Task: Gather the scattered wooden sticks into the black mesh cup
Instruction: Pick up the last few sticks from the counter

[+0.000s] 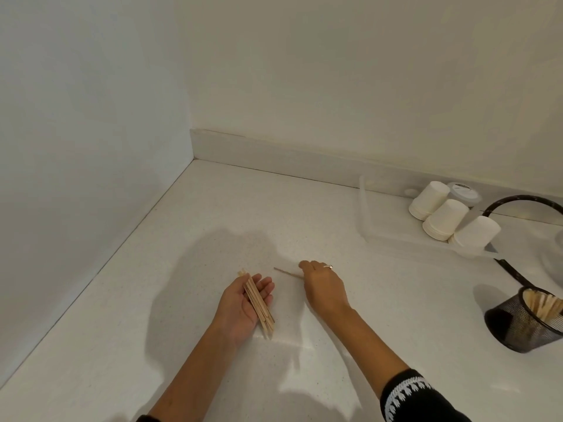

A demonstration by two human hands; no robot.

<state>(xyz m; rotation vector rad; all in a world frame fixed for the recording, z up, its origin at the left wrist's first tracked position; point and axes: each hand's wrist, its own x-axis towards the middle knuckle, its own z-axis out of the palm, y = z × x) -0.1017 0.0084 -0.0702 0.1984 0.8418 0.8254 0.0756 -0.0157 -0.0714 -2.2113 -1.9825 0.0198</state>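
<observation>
From the head view, our left hand (243, 303) cradles a bundle of wooden sticks (259, 303) on loosely curled fingers, while our right hand (323, 287) pinches one stick (288, 273) off the countertop (182, 239). We should lift it cleanly, add it to the bundle, then carry everything to the black mesh cup (524, 321), well apart at right.

Left hand (243, 303) lies palm up, fingers loosely cupped; right hand (324, 284) reaches forward, palm down, fingertips pinching.
</observation>
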